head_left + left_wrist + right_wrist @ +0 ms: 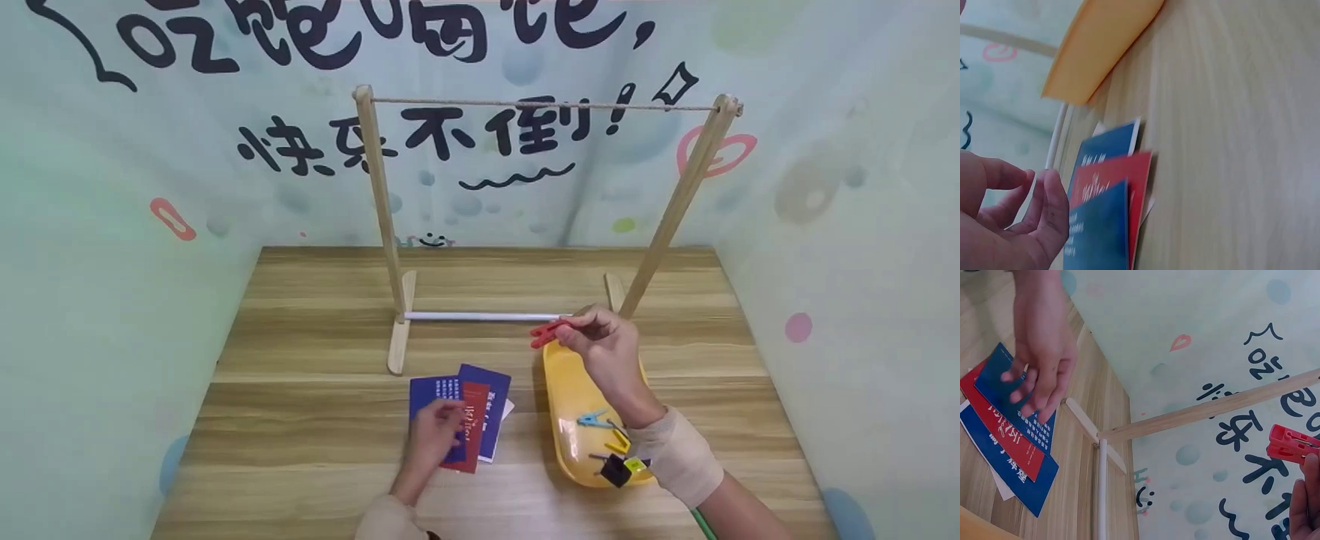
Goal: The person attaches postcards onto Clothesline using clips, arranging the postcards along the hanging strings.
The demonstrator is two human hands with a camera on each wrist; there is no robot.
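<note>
My right hand (611,360) pinches a red clothespin (546,334) between thumb and fingertips, above the far end of a yellow tray (559,405). In the right wrist view the clothespin (1286,441) points away from the fingertips. My left hand (433,435) is over a fanned stack of cards, its fingers loosely bent with nothing between them. The stack holds a blue card (426,390), a red card (474,416) and another blue card (498,397); a white corner shows behind them. In the left wrist view the fingertips are apart from the red card (1123,169).
A wooden frame stands behind, with a left post (382,210), a right post (679,202), a string (525,103) across the top and a white rod (487,316) low down. Inside the tray lie a blue clothespin (591,420), a black binder clip (616,471) and yellow clips.
</note>
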